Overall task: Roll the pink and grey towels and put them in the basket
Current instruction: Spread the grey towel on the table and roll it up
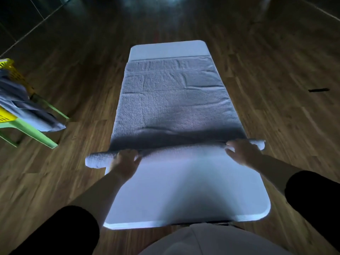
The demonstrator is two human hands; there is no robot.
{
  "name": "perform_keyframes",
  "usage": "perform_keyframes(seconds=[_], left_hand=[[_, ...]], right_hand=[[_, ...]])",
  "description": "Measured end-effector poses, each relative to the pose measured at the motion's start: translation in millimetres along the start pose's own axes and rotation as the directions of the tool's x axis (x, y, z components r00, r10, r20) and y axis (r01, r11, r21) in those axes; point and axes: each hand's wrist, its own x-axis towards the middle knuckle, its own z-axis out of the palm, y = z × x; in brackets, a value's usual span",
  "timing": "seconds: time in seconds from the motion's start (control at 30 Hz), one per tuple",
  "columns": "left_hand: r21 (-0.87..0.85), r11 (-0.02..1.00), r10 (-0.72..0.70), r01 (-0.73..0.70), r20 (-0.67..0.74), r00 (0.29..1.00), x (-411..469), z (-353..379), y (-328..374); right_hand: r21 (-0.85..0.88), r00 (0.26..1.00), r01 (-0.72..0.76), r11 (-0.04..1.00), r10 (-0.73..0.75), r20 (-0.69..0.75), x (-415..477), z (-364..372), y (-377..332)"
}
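Observation:
A grey towel [173, 100] lies flat along a white table [184, 196]. Its near end is wound into a thin roll [99, 159] that runs across the table and sticks out past both sides. My left hand [125, 162] presses on the roll near its left end. My right hand [241, 151] presses on it near the right end. At the far left a yellow basket [7, 67] shows at the frame edge, with a crumpled grey cloth [24, 105] hanging over it. No pink towel is in view.
The basket rests on a light green plastic stool [35, 129] to the left of the table. Dark wooden floor [276, 89] surrounds the table. A small dark object [318, 90] lies on the floor at the right.

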Motion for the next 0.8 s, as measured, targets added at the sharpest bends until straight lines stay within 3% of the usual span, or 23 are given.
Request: perform_keyframes(seconds=[0.1,0.2,0.27,0.33,0.43,0.47,0.53,0.57,0.6,0.63,0.7,0.8], left_hand=[[0.186,0.982,-0.005,-0.025,0.159,0.987,-6,12,9],[0.239,0.970,-0.069,0.039,0.118,0.991,-6,10,19],[0.253,0.966,-0.090,0.053,0.139,0.986,-2,5,21],[0.278,0.961,-0.081,0.003,0.272,0.959,3,-2,16],[0.281,0.960,-0.130,-0.001,0.448,0.884,7,-16,9],[0.286,0.958,-0.128,0.004,0.415,0.901,7,-19,7],[0.270,0.962,-0.095,0.045,0.177,0.980,5,-20,3],[0.211,0.975,-0.086,0.074,0.048,0.995,3,-18,2],[0.133,0.987,-0.087,0.087,-0.008,0.996,1,-16,3],[0.097,0.993,-0.074,0.072,0.018,0.997,-1,-12,6],[0.185,0.983,-0.035,0.006,0.153,0.988,-5,-3,13],[0.328,0.945,-0.068,0.000,0.195,0.978,-7,-2,21]], right_hand=[[-0.166,0.996,0.048,0.985,-0.034,0.085,-3,10,-2],[-0.294,1.000,0.016,0.956,-0.012,0.015,0,13,-8],[-0.332,0.999,0.012,0.943,0.005,0.051,0,8,-18],[-0.336,0.985,0.069,0.939,-0.011,0.171,1,0,-20],[-0.256,0.896,0.133,0.957,-0.006,0.444,-1,-18,-14],[-0.244,0.913,0.126,0.961,-0.016,0.409,-2,-20,-12],[-0.214,0.994,0.058,0.975,-0.038,0.099,-1,-18,-7],[-0.147,0.999,0.015,0.989,-0.022,-0.043,1,-13,-5],[-0.069,0.996,-0.012,0.998,0.006,-0.095,2,-7,-4],[-0.027,0.998,-0.006,1.000,0.004,-0.063,1,-2,-5],[-0.077,0.997,0.061,0.995,-0.058,0.045,0,10,-4],[-0.186,0.998,0.035,0.982,-0.026,0.048,0,22,-4]])
